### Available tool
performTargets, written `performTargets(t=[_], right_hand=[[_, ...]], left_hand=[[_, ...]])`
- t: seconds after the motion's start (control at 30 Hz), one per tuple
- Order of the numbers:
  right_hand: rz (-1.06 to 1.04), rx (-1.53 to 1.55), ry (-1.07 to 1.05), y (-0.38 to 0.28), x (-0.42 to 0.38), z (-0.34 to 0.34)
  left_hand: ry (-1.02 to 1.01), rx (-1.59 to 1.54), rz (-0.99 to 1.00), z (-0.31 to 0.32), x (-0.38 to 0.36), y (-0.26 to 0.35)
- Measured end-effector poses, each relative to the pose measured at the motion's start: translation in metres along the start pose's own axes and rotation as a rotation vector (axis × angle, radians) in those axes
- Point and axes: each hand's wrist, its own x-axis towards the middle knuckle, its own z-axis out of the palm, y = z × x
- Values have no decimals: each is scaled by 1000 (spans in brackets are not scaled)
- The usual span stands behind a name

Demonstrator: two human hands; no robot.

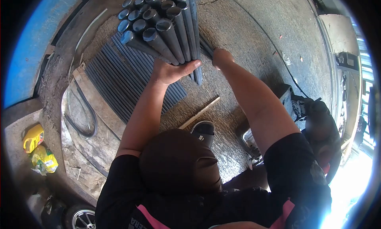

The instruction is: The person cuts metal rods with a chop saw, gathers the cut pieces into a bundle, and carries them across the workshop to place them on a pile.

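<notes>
A bundle of dark metal tubes (166,30) stands tilted in front of me, its round ends toward the camera. Low on its near side, my left hand (172,71) is wrapped against the tubes, thumb pointing right. My right hand (223,59) is closed around the thinner-looking dark tubes (205,46) just right of the bundle; their far ends are hidden behind it. Beneath and left of the bundle, a row of long dark tubes (119,78) lies side by side on the floor.
A wooden stick (200,112) lies near my sandalled foot (203,130). A machine (293,102) stands at the right. Cardboard (87,149) with a curved hose (93,121) is at left, beside a yellow bottle (33,138) and yellow bag (44,159). A cable (274,44) crosses the floor.
</notes>
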Motion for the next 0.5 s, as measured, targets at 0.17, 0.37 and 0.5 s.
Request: performTargets(t=[0.17,0.37,0.5], right_hand=[[-39,-65,-74,5,4,1],[-49,-82,-101,3,4,9],[-38,-47,-87,-1,3,13]], left_hand=[[-25,13,-1,-3,-1,-4],[-48,33,37,-3,-1,-5],[-10,-24,56,-1,1,-1]])
